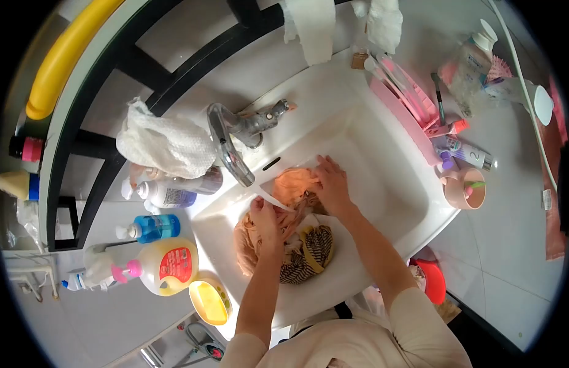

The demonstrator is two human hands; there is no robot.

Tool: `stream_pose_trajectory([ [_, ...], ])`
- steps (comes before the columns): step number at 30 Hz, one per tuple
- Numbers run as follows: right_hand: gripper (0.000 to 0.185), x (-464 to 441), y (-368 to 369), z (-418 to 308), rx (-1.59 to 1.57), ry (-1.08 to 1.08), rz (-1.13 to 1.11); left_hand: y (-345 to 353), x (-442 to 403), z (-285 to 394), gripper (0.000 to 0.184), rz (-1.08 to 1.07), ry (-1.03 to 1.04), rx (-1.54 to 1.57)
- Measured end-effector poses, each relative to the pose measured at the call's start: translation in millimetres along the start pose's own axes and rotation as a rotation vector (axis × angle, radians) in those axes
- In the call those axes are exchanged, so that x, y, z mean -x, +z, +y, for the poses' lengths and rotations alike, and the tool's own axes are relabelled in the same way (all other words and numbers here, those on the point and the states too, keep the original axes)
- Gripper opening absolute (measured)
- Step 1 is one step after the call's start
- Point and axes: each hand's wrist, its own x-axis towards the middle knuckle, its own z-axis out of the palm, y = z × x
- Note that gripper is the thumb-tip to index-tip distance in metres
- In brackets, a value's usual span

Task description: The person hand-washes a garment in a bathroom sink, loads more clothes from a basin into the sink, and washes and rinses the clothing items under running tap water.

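Inside the white sink [383, 202] lies a heap of wet-looking laundry. An orange cloth [294, 185] is at the back of it, a peach-coloured cloth [244, 248] at the left, and a striped black and yellow cloth [312, 256] in front. My left hand [264, 219] is closed, its fingers pinching fabric at the upper edge of the peach cloth. On the right side of the orange cloth my right hand [332, 184] curls its fingers and thumb around a bit of it. From the chrome faucet [235, 147], water [275, 201] runs down between both hands.
Left of the sink stand a blue soap bottle [157, 227], a large yellowish detergent jug [171, 267] and a yellow soap dish [209, 300]. A white cloth [165, 138] hangs near the faucet. Along the right rim are a pink holder [404, 116] and a pink cup [462, 193].
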Motion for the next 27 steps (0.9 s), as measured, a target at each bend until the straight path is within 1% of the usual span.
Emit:
stream_pose_trajectory([
  [1, 0.017, -3.4, -6.6, -16.6, -0.084, -0.015, 0.002, -0.5, 9.6, 3.4, 0.026, -0.033, -0.109, 0.047],
  [2, 0.016, -7.5, -18.5, -37.7, -0.327, 0.055, -0.097, -3.2, 15.5, 4.5, 0.027, -0.066, -0.218, 0.094],
  [3, 0.016, -10.1, -29.9, -56.5, -0.567, 0.126, -0.196, -6.7, 17.0, 4.7, 0.029, -0.188, -0.196, 0.148],
  [6, 0.015, 1.4, -60.7, -100.0, -0.880, 0.237, -0.605, -15.4, 9.1, 2.4, 0.032, -0.578, -0.117, 0.305],
  [8, 0.013, 15.6, -57.4, -98.8, -1.031, 0.190, -0.550, -29.6, -1.6, -12.9, 0.035, -0.505, -0.170, 0.206],
  [9, 0.013, 22.0, -50.5, -93.6, -1.109, 0.166, -0.525, -27.3, 5.2, -4.2, 0.038, -0.441, -0.313, 0.299],
  [10, 0.013, 22.5, -38.7, -79.4, -1.133, 0.245, -0.380, -25.3, 11.9, 4.1, 0.041, -0.359, -0.451, 0.398],
  [13, 0.014, -6.4, -32.7, -56.0, -1.350, 0.596, -0.244, -20.1, 37.7, 20.1, 0.033, -0.460, -0.324, 0.426],
  [14, 0.016, -5.1, -25.2, -57.0, -1.446, 0.670, -0.262, -11.3, 47.9, 27.1, 0.035, -0.426, -0.296, 0.475],
  [16, 0.019, -4.1, -9.3, -61.6, -1.631, 0.821, -0.304, -5.2, 56.3, 34.6, 0.039, -0.441, -0.275, 0.481],
  [17, 0.020, -5.4, -10.4, -65.9, -1.744, 0.823, -0.340, -5.0, 58.3, 35.1, 0.042, -0.442, -0.266, 0.487],
  [19, 0.022, -5.0, -13.0, -74.6, -1.972, 0.833, -0.415, -12.3, 46.5, 22.5, 0.045, -0.454, -0.316, 0.482],
  [20, 0.022, -4.4, -9.8, -74.9, -1.865, 0.826, -0.424, -13.0, 44.6, 23.3, 0.047, -0.462, -0.340, 0.477],
  [22, 0.022, -3.8, -1.8, -71.7, -1.651, 0.802, -0.435, -13.3, 44.6, 23.2, 0.048, -0.370, -0.369, 0.468],
  [23, 0.022, -3.7, 1.4, -71.8, -1.599, 0.768, -0.419, -11.8, 46.3, 24.8, 0.049, -0.326, -0.383, 0.464],
  [25, 0.021, -3.7, 7.7, -71.5, -1.495, 0.700, -0.381, -13.0, 50.9, 21.7, 0.049, -0.342, -0.321, 0.434],
  [26, 0.021, -6.3, 4.8, -74.7, -1.530, 0.709, -0.355, -13.3, 54.2, 21.2, 0.050, -0.350, -0.291, 0.419],
  [27, 0.021, -8.4, 1.8, -77.6, -1.564, 0.719, -0.330, -13.7, 56.6, 21.0, 0.051, -0.411, -0.334, 0.480],
])
